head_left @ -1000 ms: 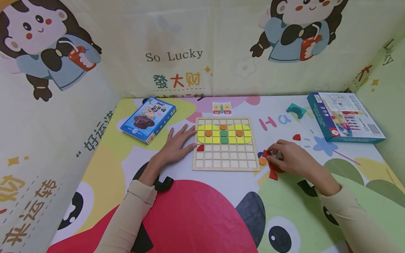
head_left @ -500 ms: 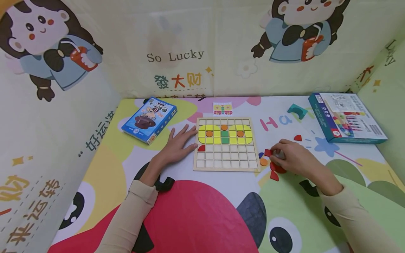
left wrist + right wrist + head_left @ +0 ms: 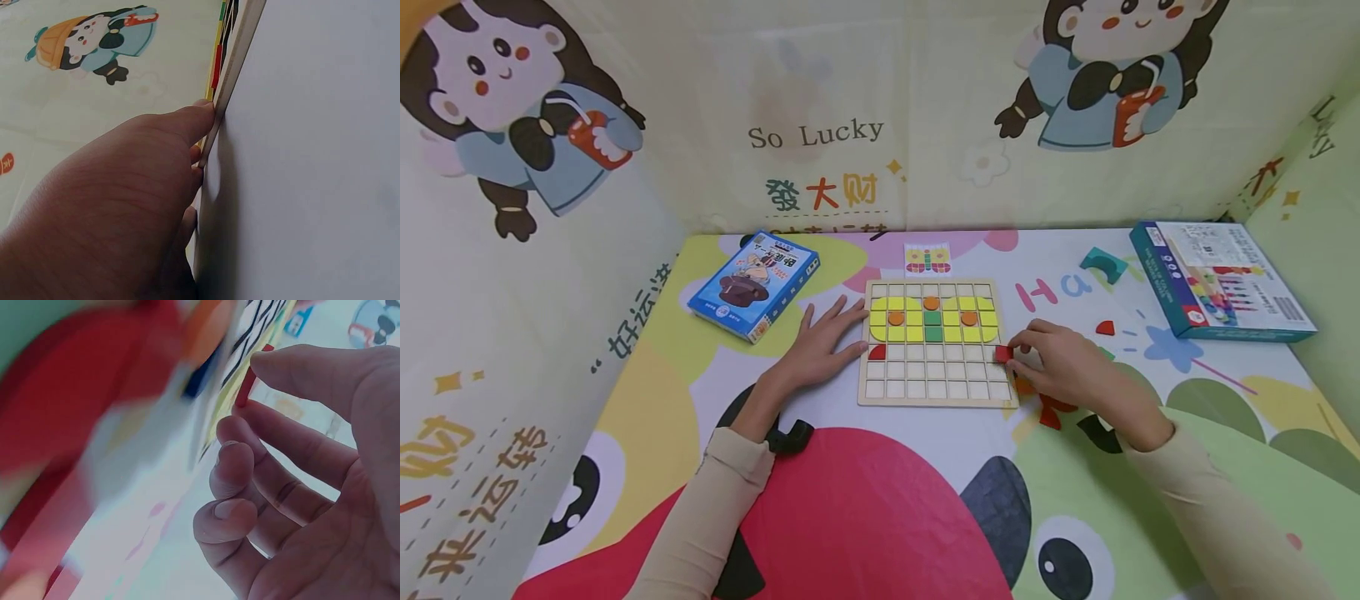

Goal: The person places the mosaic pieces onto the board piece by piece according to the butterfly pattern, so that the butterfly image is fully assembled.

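Note:
Between finger and thumb my right hand point(image 3: 1067, 358) pinches a small red square tile point(image 3: 1002, 355), held at the right edge of the wooden grid board point(image 3: 917, 371). In the right wrist view the tile point(image 3: 246, 386) appears edge-on, the other fingers loosely curled. My left hand point(image 3: 812, 354) lies with spread fingers at the board's left edge; the thumb point(image 3: 197, 119) touches that edge in the left wrist view. Yellow tiles point(image 3: 880, 329), orange round pieces point(image 3: 931, 302) and green squares point(image 3: 932, 333) fill the board's upper rows. A red quarter-round tile point(image 3: 877, 352) sits at the left below them.
Red pieces point(image 3: 1051, 417) lie partly hidden under my right hand. A lone red piece point(image 3: 1105, 327) and a teal arch block point(image 3: 1103, 264) are farther right. A small pattern card point(image 3: 927, 259) lies behind the board. Boxes flank it: blue point(image 3: 754, 285) left, teal-edged point(image 3: 1221, 279) right.
My right hand has picked up the red square tile from beside the loose pieces and carried it left to the board's right edge. My left hand stays at the board's left edge.

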The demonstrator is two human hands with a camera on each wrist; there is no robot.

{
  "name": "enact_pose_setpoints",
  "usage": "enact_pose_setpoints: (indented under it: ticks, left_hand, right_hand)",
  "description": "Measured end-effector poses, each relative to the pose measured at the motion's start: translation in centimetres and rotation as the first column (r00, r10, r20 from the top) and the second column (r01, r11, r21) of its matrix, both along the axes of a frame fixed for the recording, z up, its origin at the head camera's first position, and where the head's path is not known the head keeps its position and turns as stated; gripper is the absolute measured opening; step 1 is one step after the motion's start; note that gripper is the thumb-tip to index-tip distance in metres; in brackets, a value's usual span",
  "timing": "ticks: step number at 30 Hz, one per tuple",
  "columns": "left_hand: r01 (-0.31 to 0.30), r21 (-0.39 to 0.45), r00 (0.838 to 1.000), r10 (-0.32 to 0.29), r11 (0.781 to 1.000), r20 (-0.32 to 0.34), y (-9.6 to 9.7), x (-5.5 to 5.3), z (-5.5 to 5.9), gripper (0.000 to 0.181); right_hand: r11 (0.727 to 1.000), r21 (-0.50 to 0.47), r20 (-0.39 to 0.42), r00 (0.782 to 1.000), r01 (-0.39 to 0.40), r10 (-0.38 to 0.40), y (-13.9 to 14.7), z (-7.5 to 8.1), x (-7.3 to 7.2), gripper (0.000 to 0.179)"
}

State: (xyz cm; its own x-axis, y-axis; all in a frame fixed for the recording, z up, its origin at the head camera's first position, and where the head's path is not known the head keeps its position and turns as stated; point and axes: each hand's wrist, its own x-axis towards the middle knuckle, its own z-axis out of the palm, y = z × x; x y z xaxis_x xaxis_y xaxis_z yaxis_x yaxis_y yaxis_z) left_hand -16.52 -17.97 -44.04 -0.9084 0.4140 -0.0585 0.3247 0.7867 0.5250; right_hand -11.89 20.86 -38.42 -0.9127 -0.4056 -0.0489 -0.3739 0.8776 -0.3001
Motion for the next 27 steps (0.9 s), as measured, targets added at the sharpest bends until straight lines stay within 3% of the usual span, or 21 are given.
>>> enact_pose_setpoints:
  ticks: [11,27]
  left_hand:
    - [0.010,0.010,1.000,-0.010,1.000,-0.007,0.2,0.1,0.0,0.067]
    - [0.014,0.009,1.000,-0.014,1.000,-0.013,-0.1,0.1,0.1,0.065]
  right_hand:
    - [0.991,-0.033,-0.034,0.991,-0.127,0.126,-6.3,-0.5,-1.2,0.030]
    - [0.983,-0.001,-0.037,0.983,-0.181,0.181,-12.6,-0.5,-2.7,0.032]
